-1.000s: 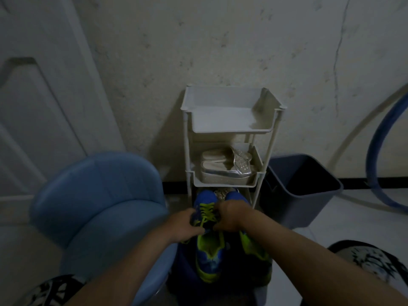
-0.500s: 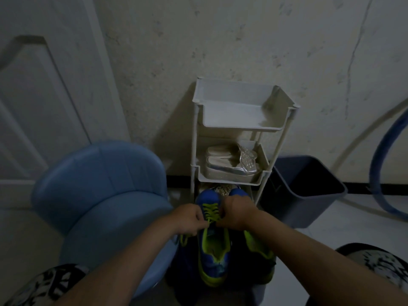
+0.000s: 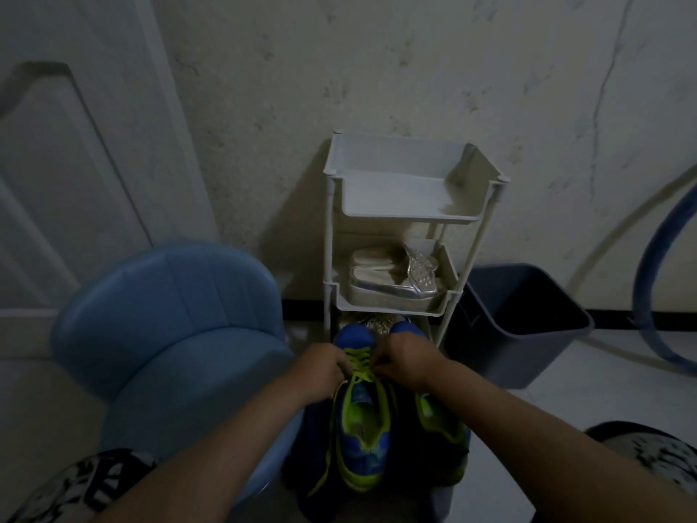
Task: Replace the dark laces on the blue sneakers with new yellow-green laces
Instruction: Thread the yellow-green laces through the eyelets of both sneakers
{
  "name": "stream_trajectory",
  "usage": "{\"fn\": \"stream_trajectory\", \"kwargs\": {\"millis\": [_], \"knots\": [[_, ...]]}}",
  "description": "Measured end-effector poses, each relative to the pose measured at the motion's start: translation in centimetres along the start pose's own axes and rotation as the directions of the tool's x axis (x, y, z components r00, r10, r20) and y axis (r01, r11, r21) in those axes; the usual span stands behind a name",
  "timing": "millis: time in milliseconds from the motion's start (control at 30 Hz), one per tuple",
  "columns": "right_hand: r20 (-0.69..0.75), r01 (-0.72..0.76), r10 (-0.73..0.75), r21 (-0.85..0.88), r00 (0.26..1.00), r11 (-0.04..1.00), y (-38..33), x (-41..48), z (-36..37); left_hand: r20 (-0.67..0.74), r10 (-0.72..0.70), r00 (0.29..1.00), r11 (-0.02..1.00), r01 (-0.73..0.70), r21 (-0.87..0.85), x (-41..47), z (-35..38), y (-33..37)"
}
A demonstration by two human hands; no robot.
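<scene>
Two blue sneakers with yellow-green linings stand side by side below me, toes toward the rack. The left sneaker (image 3: pixel 358 439) carries a yellow-green lace (image 3: pixel 360 362) criss-crossed through its eyelets, with loose ends trailing down its left side. My left hand (image 3: pixel 320 366) pinches the lace at the left of the eyelets. My right hand (image 3: pixel 405 358) pinches the lace at the right. The right sneaker (image 3: pixel 439 420) lies mostly under my right forearm. No dark laces are visible.
A white three-tier rack (image 3: pixel 409 220) stands against the wall just beyond the toes, with silver sandals (image 3: pixel 392 285) on its middle tier. A blue padded chair (image 3: pixel 169 334) is at the left, a dark bin (image 3: pixel 520 318) at the right, a blue hoop (image 3: pixel 656 288) far right.
The view has shifted slightly, and both hands stay at the left sneaker's eyelets. The lace now shows as several crossings between the hands, with the hands a little further apart.
</scene>
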State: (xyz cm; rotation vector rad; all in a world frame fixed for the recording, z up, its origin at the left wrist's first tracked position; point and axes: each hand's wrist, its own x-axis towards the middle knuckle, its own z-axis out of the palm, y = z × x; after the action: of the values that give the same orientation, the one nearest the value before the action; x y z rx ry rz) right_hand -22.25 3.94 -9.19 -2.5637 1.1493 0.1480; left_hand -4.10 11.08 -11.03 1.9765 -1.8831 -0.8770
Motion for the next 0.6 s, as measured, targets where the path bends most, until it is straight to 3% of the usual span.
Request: {"fn": "stream_trajectory", "kwargs": {"millis": [133,300,400,600], "knots": [[-0.011,0.037,-0.038,-0.054,0.999,0.998,0.1,0.3,0.3,-0.066,0.131,0.989,0.979,-0.118,0.165,0.5,0.2,-0.2],[0.027,0.025,-0.024,-0.041,0.999,0.999,0.3,0.8,1.0,-0.035,0.223,0.974,0.946,-0.208,0.249,1.2,1.1,-0.9],[0.002,0.025,-0.025,-0.006,1.000,1.000,0.4,0.9,1.3,-0.041,0.210,0.977,0.957,-0.197,0.212,1.3,1.4,-1.3],[-0.049,-0.009,0.014,0.083,0.999,0.997,0.3,0.9,1.6,-0.139,0.063,0.988,0.997,-0.067,-0.024,1.5,1.8,-2.2]]}}
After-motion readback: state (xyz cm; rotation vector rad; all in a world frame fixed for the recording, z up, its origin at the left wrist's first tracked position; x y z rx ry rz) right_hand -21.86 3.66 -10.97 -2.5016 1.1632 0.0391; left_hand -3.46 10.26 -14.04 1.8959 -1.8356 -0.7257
